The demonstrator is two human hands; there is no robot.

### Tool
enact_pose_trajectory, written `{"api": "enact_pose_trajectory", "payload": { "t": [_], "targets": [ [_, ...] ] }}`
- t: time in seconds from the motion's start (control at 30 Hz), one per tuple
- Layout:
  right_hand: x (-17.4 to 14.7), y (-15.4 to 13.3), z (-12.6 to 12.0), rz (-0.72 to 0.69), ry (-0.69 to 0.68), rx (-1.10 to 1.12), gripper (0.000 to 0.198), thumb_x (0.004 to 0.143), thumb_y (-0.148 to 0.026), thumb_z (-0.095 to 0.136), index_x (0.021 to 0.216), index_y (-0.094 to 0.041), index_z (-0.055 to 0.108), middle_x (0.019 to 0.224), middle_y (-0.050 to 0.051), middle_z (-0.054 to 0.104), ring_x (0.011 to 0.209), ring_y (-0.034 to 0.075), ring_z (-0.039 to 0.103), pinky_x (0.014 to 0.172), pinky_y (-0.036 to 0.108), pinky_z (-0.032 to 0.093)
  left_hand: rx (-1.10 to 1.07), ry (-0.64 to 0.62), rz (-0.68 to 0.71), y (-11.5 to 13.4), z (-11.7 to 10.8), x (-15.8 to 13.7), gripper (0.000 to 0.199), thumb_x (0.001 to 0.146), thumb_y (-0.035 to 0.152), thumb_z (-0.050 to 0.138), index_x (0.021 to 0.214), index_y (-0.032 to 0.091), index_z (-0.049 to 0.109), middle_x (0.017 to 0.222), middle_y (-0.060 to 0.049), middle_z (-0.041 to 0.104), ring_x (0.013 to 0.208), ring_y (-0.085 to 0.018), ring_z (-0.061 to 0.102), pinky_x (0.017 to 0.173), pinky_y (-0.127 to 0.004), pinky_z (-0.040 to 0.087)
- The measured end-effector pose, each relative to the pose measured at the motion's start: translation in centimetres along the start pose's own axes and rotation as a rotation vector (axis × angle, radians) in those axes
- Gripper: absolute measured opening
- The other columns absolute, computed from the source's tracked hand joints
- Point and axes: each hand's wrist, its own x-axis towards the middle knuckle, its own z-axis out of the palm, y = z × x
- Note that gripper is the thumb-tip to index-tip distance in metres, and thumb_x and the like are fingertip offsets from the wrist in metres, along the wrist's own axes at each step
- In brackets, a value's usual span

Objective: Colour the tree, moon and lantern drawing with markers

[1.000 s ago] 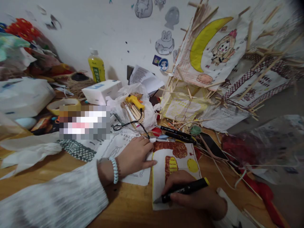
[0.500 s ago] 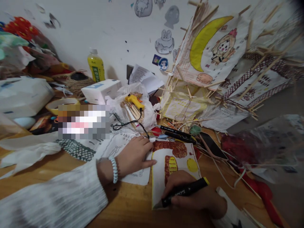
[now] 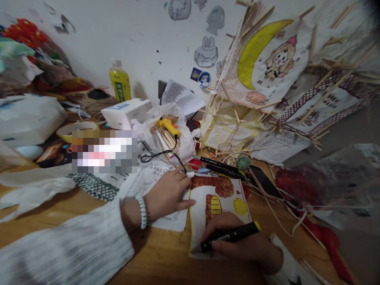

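The left hand [image 3: 168, 194] is bare, and beside it a bracelet [image 3: 143, 211] of pale, whitish-blue beads rings the wrist. Just behind the bracelet begins a sleeve [image 3: 68, 247] of fuzzy, light grey-white knit, loose and thick. The right hand [image 3: 243, 243] is bare too, with a white cuff [image 3: 289, 269] behind it.

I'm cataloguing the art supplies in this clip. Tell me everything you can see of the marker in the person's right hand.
The marker is thick and black-bodied, with a yellow band at its rear end and small pale lettering along the barrel, too small to read. It looks like plastic. The right hand grips it, fingers wrapped over the barrel, holding it nearly flat, rear end pointing right and slightly up. Its tip meets the lower left part of the coloured paper drawing, which lies on the wooden table.
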Motion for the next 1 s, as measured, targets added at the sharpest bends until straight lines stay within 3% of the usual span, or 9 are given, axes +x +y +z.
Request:
{"api": "enact_pose_trajectory", "payload": {
  "t": [0.13,0.3,0.67,0.87,1.0],
  "targets": [
    [0.11,-0.22,-0.05,-0.034,-0.002,0.044,0.036,0.084,-0.046,0.052,0.084,-0.016,0.071,0.074,0.005,0.069,0.069,0.014,0.061,0.064,0.023,0.046,-0.012,0.004,0.000,0.00,0.01,0.05,0.036,0.079,0.052,0.054,0.086,0.017,0.056,0.088,-0.008,0.057,0.085,-0.024,0.049,0.076,-0.036,0.038],
    [0.23,-0.56,-0.10,0.067,0.044,0.062,0.038,0.085,-0.046,0.049,0.088,-0.013,0.068,0.072,0.006,0.067,0.064,0.013,0.061,0.061,0.023,0.046,-0.021,-0.003,-0.009,0.06,-0.07,0.07,0.036,0.079,0.052,0.055,0.085,0.016,0.056,0.088,-0.008,0.057,0.085,-0.024,0.049,0.076,-0.037,0.038],
    [0.19,-0.50,-0.05,0.001,0.030,-0.013,0.032,0.084,-0.042,0.051,0.087,-0.015,0.069,0.075,0.006,0.069,0.069,0.014,0.061,0.063,0.023,0.046,0.005,0.001,-0.002,0.02,0.02,0.10,0.037,0.079,0.052,0.054,0.086,0.016,0.056,0.089,-0.008,0.058,0.085,-0.024,0.050,0.075,-0.036,0.039],
    [0.21,-0.58,-0.09,0.048,0.044,0.013,0.036,0.085,-0.045,0.050,0.089,-0.015,0.069,0.073,0.005,0.068,0.066,0.014,0.060,0.061,0.023,0.045,0.009,0.002,0.004,-0.04,0.14,-0.02,0.037,0.079,0.053,0.053,0.088,0.017,0.056,0.089,-0.008,0.058,0.086,-0.024,0.049,0.077,-0.037,0.039],
    [0.10,-0.66,0.08,-0.010,0.010,0.072,0.036,0.083,-0.048,0.053,0.082,-0.017,0.071,0.073,0.005,0.068,0.068,0.014,0.061,0.063,0.024,0.046,-0.004,0.026,0.018,-0.10,0.22,-0.03,0.037,0.080,0.053,0.052,0.086,0.017,0.055,0.088,-0.008,0.058,0.085,-0.024,0.049,0.076,-0.037,0.039]
  ]
}}
